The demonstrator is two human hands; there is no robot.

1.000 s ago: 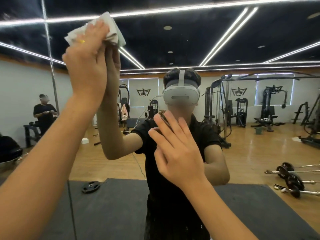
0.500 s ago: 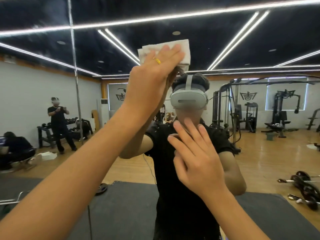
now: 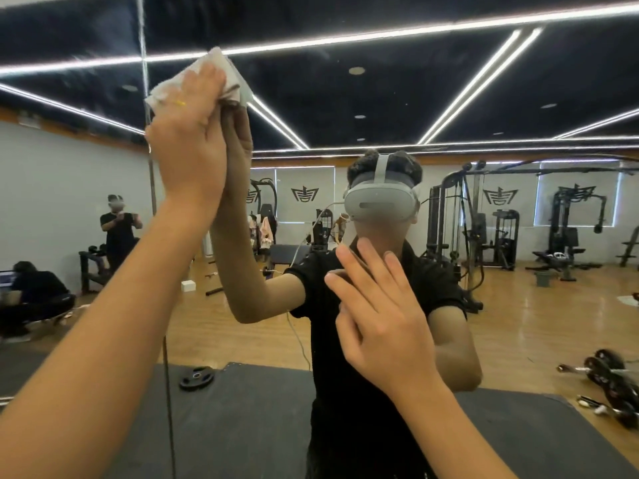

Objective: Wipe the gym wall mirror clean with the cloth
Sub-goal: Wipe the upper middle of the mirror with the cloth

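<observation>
Pressing flat: left hand [image 3: 186, 140], arm raised, fingers straight, pins white cloth [image 3: 216, 57] to mirror [image 3: 380, 98], upper left | thumb possibly tucked under, unclear | right hand [image 3: 383, 326] empty, fingers spread loosely, chest height before the glass

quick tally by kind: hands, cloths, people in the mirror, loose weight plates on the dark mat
Hands: 2, left hand, right hand
Cloth: 1
People reflected in the mirror: 3, the wearer, one standing, one crouching
Loose weight plate on the dark mat: 1
Total: 7
</observation>
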